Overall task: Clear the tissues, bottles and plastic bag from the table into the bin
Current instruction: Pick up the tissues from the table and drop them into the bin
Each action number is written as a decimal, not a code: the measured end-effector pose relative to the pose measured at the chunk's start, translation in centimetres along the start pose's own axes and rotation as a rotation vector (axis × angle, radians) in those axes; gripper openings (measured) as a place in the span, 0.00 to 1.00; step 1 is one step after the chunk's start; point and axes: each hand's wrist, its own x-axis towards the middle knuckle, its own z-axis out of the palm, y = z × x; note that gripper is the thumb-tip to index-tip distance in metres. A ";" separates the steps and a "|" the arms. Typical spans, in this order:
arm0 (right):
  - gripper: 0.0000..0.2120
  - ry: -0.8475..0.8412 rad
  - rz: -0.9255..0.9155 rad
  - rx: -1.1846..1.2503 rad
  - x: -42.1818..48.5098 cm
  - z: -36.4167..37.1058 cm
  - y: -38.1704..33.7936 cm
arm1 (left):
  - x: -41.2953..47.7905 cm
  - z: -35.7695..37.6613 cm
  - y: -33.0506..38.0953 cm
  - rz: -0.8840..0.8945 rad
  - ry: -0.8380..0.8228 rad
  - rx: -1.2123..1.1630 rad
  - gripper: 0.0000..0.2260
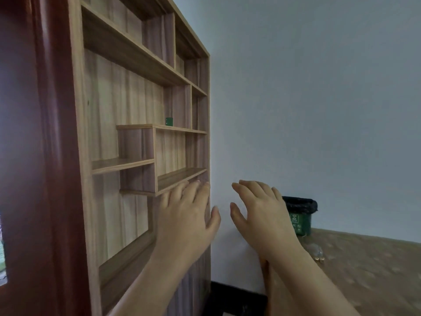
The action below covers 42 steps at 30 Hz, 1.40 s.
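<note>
My left hand [189, 213] and my right hand [259, 210] are raised in front of me, palms away, fingers spread and holding nothing. Behind my right hand a small green bin [301, 222] lined with a black bag stands on the far corner of the wooden table [369, 270]. A crumpled clear plastic piece [315, 250], a bottle or a bag, lies on the table just in front of the bin, beside my right forearm. No tissues are in view.
A tall wooden shelf unit [141, 137] fills the left side, close to my left hand, with a small green box [169, 121] on one shelf. A dark red door frame [45, 156] is at far left. A plain white wall [319, 110] is behind.
</note>
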 end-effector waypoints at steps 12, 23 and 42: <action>0.13 -0.041 0.165 -0.222 -7.0 -3.4 4.9 | -2.8 5.3 6.5 0.125 -0.036 -0.296 0.20; 0.16 -0.128 0.347 -0.382 -14.2 -9.1 8.4 | -6.2 8.5 14.6 0.246 -0.149 -0.555 0.20; 0.16 -0.097 0.591 -0.667 -26.4 -27.5 18.2 | -12.0 6.5 38.5 0.413 -0.288 -0.831 0.20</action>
